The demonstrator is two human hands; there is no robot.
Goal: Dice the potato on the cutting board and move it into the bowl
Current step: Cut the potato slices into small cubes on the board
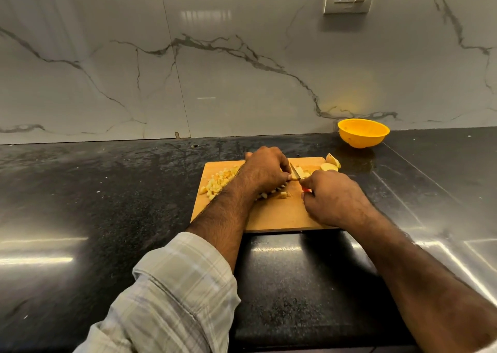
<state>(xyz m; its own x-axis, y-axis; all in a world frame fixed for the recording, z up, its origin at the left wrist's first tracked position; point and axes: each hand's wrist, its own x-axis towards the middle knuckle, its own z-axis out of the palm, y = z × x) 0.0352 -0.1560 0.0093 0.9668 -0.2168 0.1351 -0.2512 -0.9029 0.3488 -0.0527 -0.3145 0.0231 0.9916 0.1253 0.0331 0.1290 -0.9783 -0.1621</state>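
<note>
head view: we look forward and down from above our hands [269, 174] | close over them | wall beyond them

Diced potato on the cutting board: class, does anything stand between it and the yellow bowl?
Two uncut potato chunks sit at the cutting board's far right corner, roughly between the diced potato and the yellow bowl. Beyond them, only bare countertop.

Yellow bowl [363, 132], tan wooden cutting board [279, 215], black speckled counter [107, 191], grey-veined white marble wall [215, 70], pale plaid sleeve [177, 293].
</note>
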